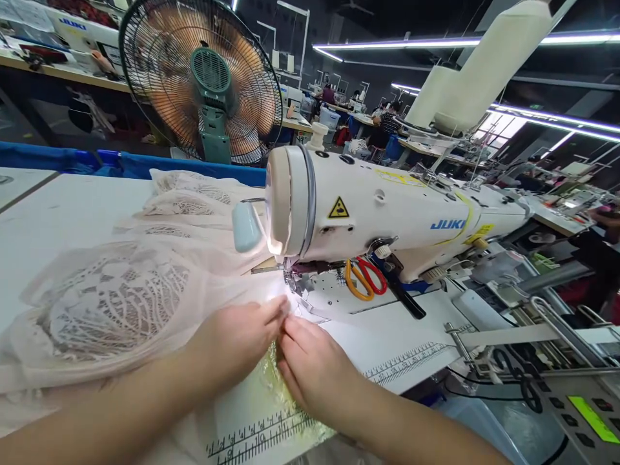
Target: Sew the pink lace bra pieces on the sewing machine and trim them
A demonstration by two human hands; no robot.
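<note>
Just in front of the needle area of a white sewing machine [407,210], my two hands meet with fingertips pinched together. My left hand [237,339] is closed on the edge of a sheer pale pink fabric with lace panels [119,300], which spreads out to the left over the table. Beside it, my right hand [314,361] is closed on a yellowish lace strip [274,378] that hangs down below the fingers. The exact edges between the fingertips are hidden. A lamp lights the presser foot [290,278] just beyond them.
Scissors with orange and red handles [361,281] lie on the machine bed, beside a black-handled tool [407,300]. Ruler markings [261,433] run along the white table's front edge. A large fan [210,74] stands behind. Thread cones [494,64] rise at upper right; people work far back.
</note>
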